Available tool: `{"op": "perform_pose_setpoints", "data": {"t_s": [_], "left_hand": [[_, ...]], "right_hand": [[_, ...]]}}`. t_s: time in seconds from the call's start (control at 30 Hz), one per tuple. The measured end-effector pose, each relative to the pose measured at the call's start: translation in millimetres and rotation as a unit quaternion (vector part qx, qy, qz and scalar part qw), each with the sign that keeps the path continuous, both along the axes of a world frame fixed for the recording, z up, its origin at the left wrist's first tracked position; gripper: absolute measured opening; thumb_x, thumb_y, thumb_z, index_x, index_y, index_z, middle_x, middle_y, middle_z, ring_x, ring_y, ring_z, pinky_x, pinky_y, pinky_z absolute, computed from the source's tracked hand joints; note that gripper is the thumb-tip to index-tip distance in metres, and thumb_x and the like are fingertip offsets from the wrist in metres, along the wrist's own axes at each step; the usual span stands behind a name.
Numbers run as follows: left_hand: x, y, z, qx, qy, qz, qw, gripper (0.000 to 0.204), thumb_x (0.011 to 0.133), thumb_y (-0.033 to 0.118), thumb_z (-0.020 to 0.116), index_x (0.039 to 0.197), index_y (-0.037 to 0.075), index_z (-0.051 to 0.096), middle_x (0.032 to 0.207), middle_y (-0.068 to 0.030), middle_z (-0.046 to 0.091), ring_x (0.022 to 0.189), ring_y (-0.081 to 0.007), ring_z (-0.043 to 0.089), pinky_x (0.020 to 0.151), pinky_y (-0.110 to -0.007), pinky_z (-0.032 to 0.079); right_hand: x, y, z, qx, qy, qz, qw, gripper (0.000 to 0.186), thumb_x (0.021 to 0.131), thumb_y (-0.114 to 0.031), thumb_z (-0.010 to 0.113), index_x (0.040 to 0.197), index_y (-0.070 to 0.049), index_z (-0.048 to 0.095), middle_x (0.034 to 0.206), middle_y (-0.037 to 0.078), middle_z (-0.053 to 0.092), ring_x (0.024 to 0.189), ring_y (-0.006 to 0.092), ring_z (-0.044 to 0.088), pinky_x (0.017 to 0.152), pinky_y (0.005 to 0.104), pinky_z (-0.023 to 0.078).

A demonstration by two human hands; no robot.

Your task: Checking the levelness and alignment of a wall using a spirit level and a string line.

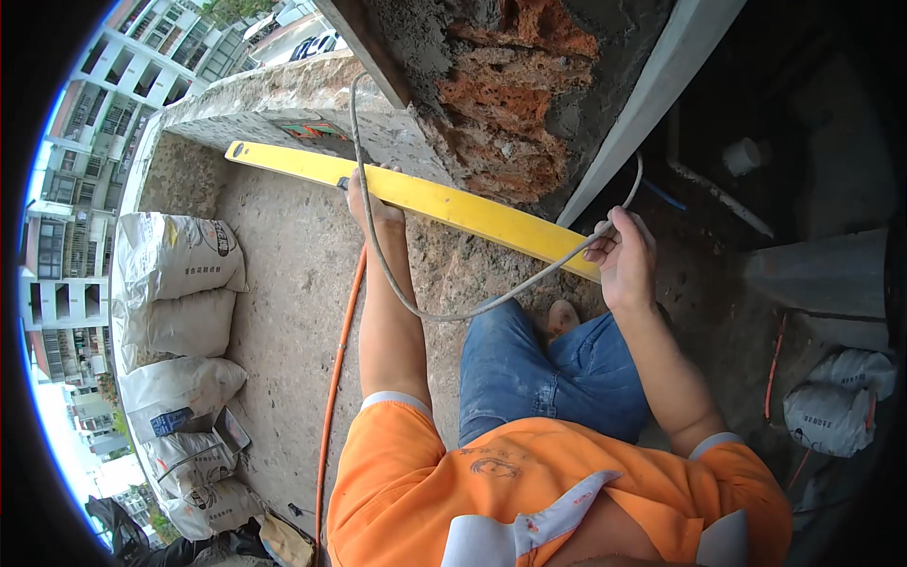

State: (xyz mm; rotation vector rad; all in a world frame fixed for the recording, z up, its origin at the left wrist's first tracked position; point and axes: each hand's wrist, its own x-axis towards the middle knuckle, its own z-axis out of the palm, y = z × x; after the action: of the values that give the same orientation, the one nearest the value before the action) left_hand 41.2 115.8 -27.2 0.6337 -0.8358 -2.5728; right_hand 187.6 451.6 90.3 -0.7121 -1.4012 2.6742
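while holding yellow bar (453, 201) in left hand (376, 202), cable (444, 317) in right hand (624, 253) | partly mortared | apparently leaving red brick (505, 113) bare

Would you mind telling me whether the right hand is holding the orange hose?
No, the right hand pinches the grey cord; the orange hose lies apart, farther left.

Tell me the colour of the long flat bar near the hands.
The long flat bar is yellow; it shows best in the head view.
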Motion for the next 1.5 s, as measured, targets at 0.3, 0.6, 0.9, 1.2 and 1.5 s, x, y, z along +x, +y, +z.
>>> {"op": "perform_pose_setpoints", "data": {"t_s": [0.3,0.6,0.9,1.2,1.5], "left_hand": [[-36.9,23.5,67.7,-0.051,-0.051,0.029,0.997,0.035,0.091,0.021,0.042,0.116,-0.003,0.039,0.108,-0.0189,0.051,0.095,-0.0385,0.055,0.084,-0.053,0.047],[-53.5,32.2,83.4,-0.090,-0.051,0.019,0.994,0.036,0.090,0.021,0.041,0.115,-0.004,0.044,0.114,-0.0166,0.052,0.102,-0.0320,0.053,0.091,-0.046,0.043],[-60.7,21.5,81.2,-0.113,-0.085,0.014,0.990,0.034,0.092,0.020,0.037,0.115,-0.005,0.041,0.116,-0.0200,0.048,0.105,-0.0368,0.052,0.089,-0.056,0.044],[-56.3,22.0,82.0,-0.125,-0.072,0.014,0.989,0.033,0.092,0.018,0.039,0.112,-0.007,0.042,0.110,-0.0187,0.051,0.098,-0.0337,0.055,0.086,-0.050,0.047],[-48.3,41.5,92.1,-0.098,-0.086,0.044,0.990,0.033,0.091,0.018,0.042,0.114,-0.005,0.042,0.111,-0.0173,0.050,0.099,-0.0320,0.053,0.086,-0.049,0.045]], "right_hand": [[4.7,9.5,18.2,-0.061,-0.004,0.040,0.997,0.012,0.087,-0.016,0.054,0.084,-0.004,0.055,0.071,0.007,0.058,0.061,0.0153,0.059,0.056,0.0287,0.053],[7.5,9.1,15.5,-0.083,-0.041,0.023,0.995,0.012,0.087,-0.014,0.055,0.084,-0.002,0.056,0.070,0.008,0.059,0.060,0.0164,0.060,0.055,0.0281,0.053],[7.8,11.9,12.7,-0.099,-0.018,0.050,0.994,0.012,0.089,-0.013,0.051,0.091,-0.001,0.056,0.081,0.007,0.060,0.068,0.0157,0.060,0.060,0.0283,0.052],[7.0,10.6,23.3,-0.092,-0.040,0.039,0.994,0.013,0.089,-0.014,0.054,0.085,-0.002,0.056,0.076,0.007,0.059,0.064,0.0137,0.060,0.057,0.0268,0.053],[5.2,12.0,24.6,-0.079,-0.068,0.056,0.993,0.014,0.089,-0.016,0.053,0.091,-0.002,0.054,0.074,0.007,0.058,0.061,0.0158,0.060,0.058,0.0283,0.052]]}}
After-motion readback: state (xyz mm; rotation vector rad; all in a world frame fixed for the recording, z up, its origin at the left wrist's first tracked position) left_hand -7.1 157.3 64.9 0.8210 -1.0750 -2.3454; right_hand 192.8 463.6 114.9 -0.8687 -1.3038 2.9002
